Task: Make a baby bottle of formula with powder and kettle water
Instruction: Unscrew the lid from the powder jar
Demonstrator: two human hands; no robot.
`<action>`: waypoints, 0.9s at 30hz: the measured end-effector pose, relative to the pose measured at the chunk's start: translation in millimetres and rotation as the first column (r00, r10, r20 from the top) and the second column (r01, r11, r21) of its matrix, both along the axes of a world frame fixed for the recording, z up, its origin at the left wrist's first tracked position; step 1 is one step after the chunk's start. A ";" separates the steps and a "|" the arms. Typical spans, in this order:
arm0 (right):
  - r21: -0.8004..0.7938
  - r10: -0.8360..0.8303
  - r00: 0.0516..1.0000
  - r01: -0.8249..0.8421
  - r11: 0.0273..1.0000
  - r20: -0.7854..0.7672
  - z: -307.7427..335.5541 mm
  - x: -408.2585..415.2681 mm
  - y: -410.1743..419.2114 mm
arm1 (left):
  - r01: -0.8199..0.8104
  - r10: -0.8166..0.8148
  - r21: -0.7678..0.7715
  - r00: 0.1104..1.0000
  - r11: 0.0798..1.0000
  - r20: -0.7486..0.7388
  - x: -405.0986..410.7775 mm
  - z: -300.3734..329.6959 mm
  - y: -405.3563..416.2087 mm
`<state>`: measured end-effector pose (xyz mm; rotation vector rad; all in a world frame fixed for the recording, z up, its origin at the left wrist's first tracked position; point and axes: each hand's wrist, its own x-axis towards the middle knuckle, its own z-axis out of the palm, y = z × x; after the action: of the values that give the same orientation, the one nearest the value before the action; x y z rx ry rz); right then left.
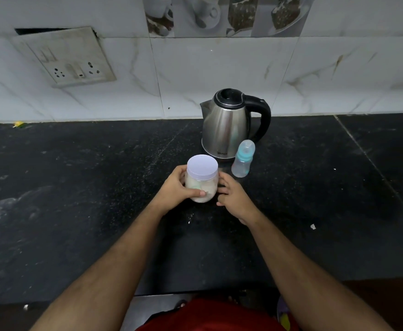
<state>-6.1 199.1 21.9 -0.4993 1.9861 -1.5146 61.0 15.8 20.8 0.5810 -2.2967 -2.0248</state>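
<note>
Centrally in the frame, the left hand (174,187) wraps around a clear plastic jar of pale powder (201,179) with a lilac lid; the right hand (231,197), fingers loosely curled, touches its side.

home kitchen | black stone counter (76,187) | marble-look wall tiles (219,72) | wall socket (66,58) | electric kettle (229,125)
</note>
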 end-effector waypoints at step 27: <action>-0.367 0.064 0.968 0.031 0.930 0.244 30.8 65.6 10.1 | 0.403 -0.408 -0.091 0.911 0.911 -0.053 10.1 103.5 14.2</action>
<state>59.5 209.3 52.7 -0.4452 1.5054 -1.8513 71.1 30.0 124.3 0.0185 -2.6113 -2.0507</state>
